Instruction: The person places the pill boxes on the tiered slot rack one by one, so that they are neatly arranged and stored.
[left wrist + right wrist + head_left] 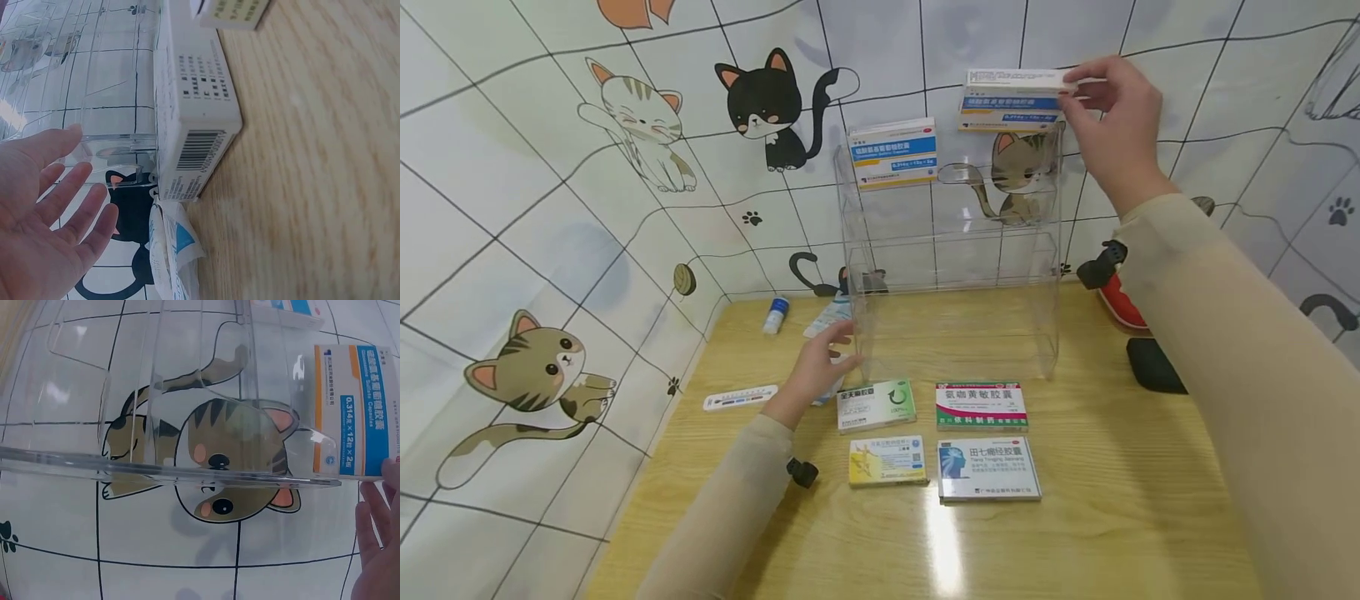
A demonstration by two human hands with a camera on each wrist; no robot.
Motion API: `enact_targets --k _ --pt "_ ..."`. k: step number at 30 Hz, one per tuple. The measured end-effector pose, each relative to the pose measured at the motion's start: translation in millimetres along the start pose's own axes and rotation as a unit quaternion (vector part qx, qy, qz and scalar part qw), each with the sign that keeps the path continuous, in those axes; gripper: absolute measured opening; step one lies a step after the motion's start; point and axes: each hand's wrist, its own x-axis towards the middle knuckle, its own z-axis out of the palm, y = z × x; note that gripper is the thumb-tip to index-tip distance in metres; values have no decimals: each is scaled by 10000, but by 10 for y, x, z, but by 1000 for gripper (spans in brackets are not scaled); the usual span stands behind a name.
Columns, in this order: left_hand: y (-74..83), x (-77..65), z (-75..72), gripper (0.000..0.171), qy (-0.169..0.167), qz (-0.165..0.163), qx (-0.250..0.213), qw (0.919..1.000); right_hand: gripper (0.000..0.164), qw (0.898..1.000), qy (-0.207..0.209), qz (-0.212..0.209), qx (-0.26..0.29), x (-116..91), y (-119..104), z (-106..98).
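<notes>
A clear acrylic tiered rack (951, 288) stands against the wall. Over its top right tier, my right hand (1116, 133) pinches one end of a white, blue and orange capsule box (1011, 104) between thumb and fingers; the right wrist view shows this held box (353, 412) close past the rack's upper edge. A matching capsule box (893, 154) leans on the top left tier. My left hand (808, 375) is by the rack's lower left side, fingers loosely extended and holding nothing. Beside it lies a white-and-green medicine box (877, 406).
On the table lie a yellow-and-white box (888, 461), a pink-and-green box (981, 406) and a grey-white box (988, 469). At left are a thermometer card (740, 397), a blue-capped bottle (777, 316) and plastic packets (829, 317). A black case (1153, 365) and red object (1122, 302) sit right.
</notes>
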Motion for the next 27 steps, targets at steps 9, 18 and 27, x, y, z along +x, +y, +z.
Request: enact_targets --k 9,18,27 --pt "-27 -3 31 60 67 72 -90 9999 28 9981 -534 310 -10 38 92 41" --pt "-34 -3 3 61 55 40 -30 10000 30 9960 -796 373 -128 38 130 132" --pt "-30 -16 20 60 4 126 -220 9997 34 9955 -768 183 -515 -80 147 204"
